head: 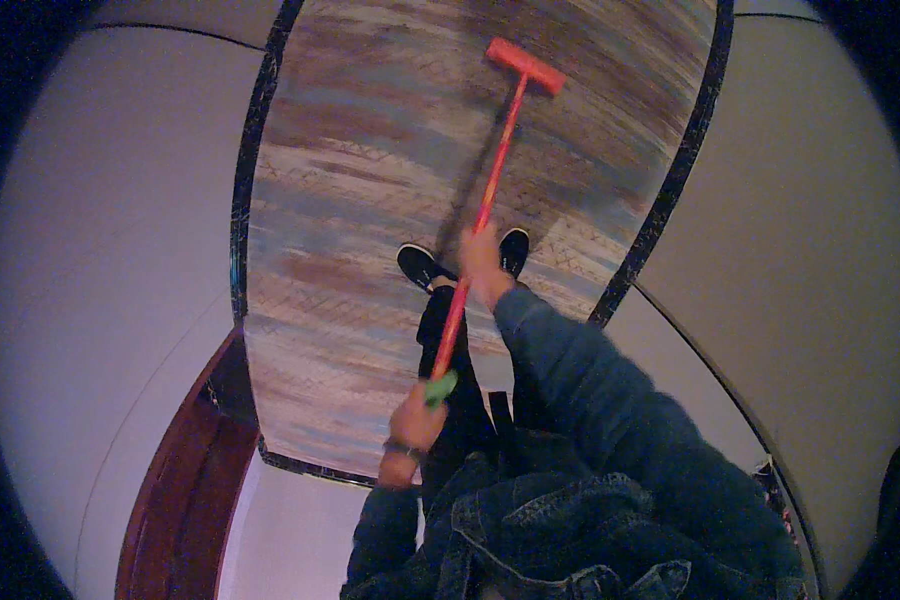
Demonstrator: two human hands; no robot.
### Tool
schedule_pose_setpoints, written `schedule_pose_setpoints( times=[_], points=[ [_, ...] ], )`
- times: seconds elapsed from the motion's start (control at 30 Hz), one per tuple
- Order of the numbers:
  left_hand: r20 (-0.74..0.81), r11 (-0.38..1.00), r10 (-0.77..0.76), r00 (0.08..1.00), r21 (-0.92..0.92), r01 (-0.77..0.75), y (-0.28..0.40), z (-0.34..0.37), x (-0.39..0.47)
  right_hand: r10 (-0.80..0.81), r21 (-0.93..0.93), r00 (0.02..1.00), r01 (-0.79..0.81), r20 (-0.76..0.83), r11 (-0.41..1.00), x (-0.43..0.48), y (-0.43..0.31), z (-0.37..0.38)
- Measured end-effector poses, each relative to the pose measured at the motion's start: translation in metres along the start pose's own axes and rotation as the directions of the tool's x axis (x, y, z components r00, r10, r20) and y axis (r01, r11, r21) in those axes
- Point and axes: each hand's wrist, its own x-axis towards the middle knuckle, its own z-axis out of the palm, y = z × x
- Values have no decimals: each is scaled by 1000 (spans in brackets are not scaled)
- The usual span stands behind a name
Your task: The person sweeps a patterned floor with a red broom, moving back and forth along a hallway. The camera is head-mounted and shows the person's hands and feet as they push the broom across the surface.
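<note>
My two hands are shut around the long red-orange pole (501,161) of a floor-cleaning tool, a broom or mop. Its far end carries a short red-orange crosswise head (525,66) over the floor ahead of my feet; whether it touches the floor I cannot tell. My right hand (484,259), slightly blurred, grips the pole midway, above my shoes. Nearer my body, my left hand (418,420), with a dark band at its wrist, wraps the upper end beside a green end piece (441,388).
Wood-plank-patterned flooring (322,202) runs between a left wall (120,172) and a right wall (780,187), each edged by dark skirting. My black shoes (418,266) stand on it. A red-brown door frame (187,465) borders the lower left.
</note>
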Motion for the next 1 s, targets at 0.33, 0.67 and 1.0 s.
schedule_pose_setpoints(
  times=[0.33, 0.67, 1.0],
  points=[
    [83, 978, -210, 974, 31, 208, -176, -15, -193, 412, 19, 742, -496, 529, 868, -258, 66, 63],
    [-116, 980, 201, 973, 31, -198, 20, -48, 72, -34, 144, 968, -3, 249, 990, 37, -39, 21],
    [22, 998, 37, 999, -55, -36, -75, -50, 4, 61, -183, 938, 2, 341, 983, -74, 61, 80]
  ],
)
